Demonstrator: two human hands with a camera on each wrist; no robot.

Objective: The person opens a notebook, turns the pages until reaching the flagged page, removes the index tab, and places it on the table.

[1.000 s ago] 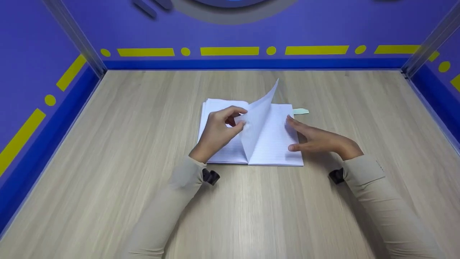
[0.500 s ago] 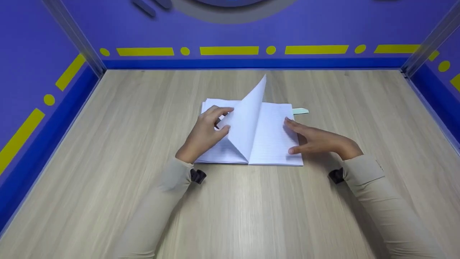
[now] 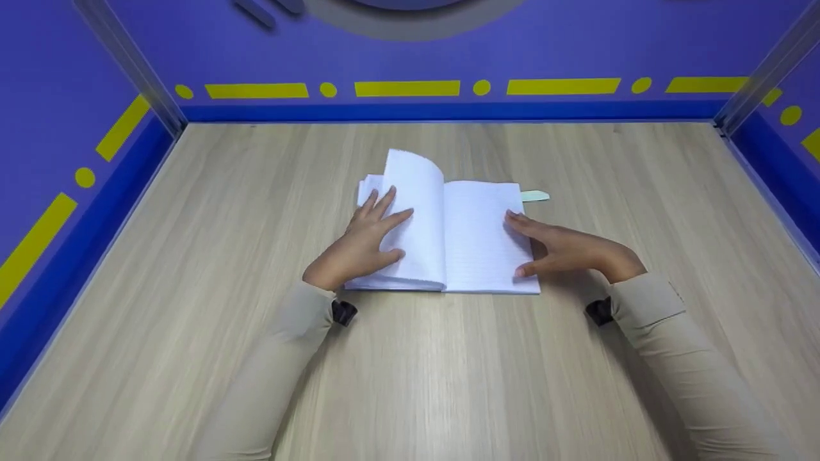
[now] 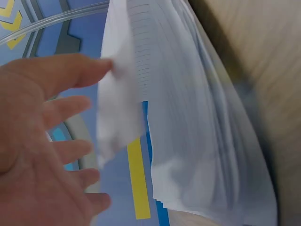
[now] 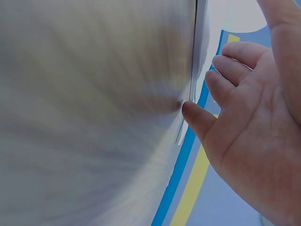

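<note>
An open notebook (image 3: 477, 240) with lined white pages lies on the table. One leaf (image 3: 413, 218) curves over its left half, the top corner standing free of the pages beneath. Over that leaf my left hand (image 3: 362, 246) spreads its fingers; in the left wrist view the thumb meets the lifted leaf (image 4: 117, 89) and the other fingers are extended. At the right page's outer edge rests my right hand (image 3: 564, 251), its thumb and fingers apart and fairly straight. The right wrist view shows that palm (image 5: 254, 117) beside the notebook's edge.
A pale green tab (image 3: 535, 196) sticks out past the notebook's upper right edge. The wood-grain table (image 3: 256, 192) is bounded by blue panels (image 3: 410, 64) with yellow marks at the back and sides. Each wrist carries a small black camera (image 3: 344, 312).
The leaf has swung from upright over to the left side. My left hand moved left with it, going from a pinch to spread fingers. My right hand stayed nearly still.
</note>
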